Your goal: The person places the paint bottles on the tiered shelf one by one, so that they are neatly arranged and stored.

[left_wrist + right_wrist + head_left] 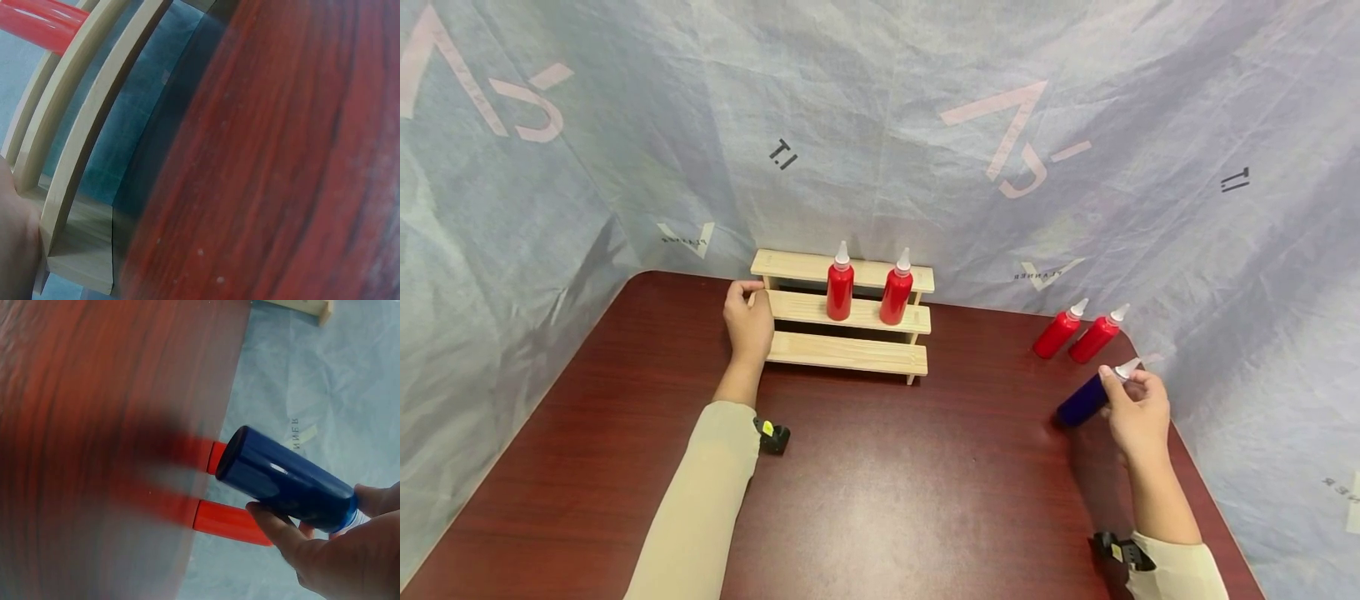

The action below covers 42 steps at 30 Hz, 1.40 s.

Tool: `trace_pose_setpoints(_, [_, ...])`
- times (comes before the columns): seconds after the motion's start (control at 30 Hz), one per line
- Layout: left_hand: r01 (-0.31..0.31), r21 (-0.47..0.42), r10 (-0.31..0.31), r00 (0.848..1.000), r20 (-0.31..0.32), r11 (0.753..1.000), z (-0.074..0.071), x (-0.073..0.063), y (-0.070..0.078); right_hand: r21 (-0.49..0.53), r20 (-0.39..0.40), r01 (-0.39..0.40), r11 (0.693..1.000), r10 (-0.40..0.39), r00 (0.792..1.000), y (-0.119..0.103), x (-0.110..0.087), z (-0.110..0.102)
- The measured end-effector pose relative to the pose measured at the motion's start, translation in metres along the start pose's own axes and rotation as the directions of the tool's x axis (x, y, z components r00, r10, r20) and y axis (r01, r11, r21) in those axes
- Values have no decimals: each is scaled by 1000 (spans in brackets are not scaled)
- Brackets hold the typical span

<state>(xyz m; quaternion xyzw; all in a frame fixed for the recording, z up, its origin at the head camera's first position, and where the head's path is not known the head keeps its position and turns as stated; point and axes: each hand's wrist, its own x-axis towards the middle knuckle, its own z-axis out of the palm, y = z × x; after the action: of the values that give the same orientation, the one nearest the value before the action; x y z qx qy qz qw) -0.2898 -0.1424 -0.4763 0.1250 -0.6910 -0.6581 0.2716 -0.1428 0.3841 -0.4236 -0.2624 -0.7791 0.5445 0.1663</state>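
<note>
My right hand (1141, 417) grips a dark blue squeeze bottle (1084, 402) near its neck, below the white pointed cap. The bottle is tilted, its base toward the left; the right wrist view shows the blue bottle (287, 480) with its base raised off the table. At the left end of a three-step wooden rack (850, 351), my left hand (749, 327) holds the side with curled fingers, the fingertips partly hidden. Two red squeeze bottles, one left (840, 292) and one right (897, 297), stand upright on the rack's middle step.
Two more red squeeze bottles, one nearer the rack (1057, 333) and one farther right (1094, 338), stand at the back right of the dark red wooden table (910, 475). Grey printed cloth (865, 125) hangs behind the table and along its sides.
</note>
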Motion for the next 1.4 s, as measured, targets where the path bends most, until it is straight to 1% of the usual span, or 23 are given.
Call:
trace_pose_setpoints(0.2, [5,4,-5,1000,7,1000,0,-2,0,-33,59,-55,998,57,997,0,-1,-2])
trace_pose_setpoints(0.33, [0,7,0,1000,6,1000,0,-1,0,35,92,-82,996,79,993,-1,0,-2])
trace_pose_setpoints(0.43, [-6,9,5,1000,5,1000,0,-1,1,111,108,-84,990,72,992,-2,0,-1])
trace_pose_setpoints(0.47, [-6,11,6,1000,5,1000,0,0,1,121,108,-82,989,69,992,-2,0,0])
trace_pose_setpoints(0.63, [0,6,0,1000,0,1000,0,-1,1,130,123,-27,991,11,992,-3,-1,3])
trace_pose_setpoints(0.8, [-3,2,3,1000,0,1000,0,0,0,142,168,37,989,-61,984,-2,-5,9])
trace_pose_setpoints(0.93, [-4,-1,4,1000,3,1000,0,0,0,127,183,46,991,-69,981,-4,-7,13])
trace_pose_setpoints(1.07, [1,10,-1,1000,0,1000,0,0,0,144,203,43,989,-72,976,-7,-9,17])
trace_pose_setpoints(1.17, [0,19,1,1000,-5,1000,0,0,0,184,225,31,983,-73,972,-8,-10,20])
trace_pose_setpoints(1.3, [-7,11,7,1000,-7,1000,0,0,0,222,247,17,975,-73,966,-10,-12,24])
trace_pose_setpoints(1.4, [-11,-1,11,1000,-6,1000,0,-1,1,233,260,25,972,-87,962,-10,-13,26])
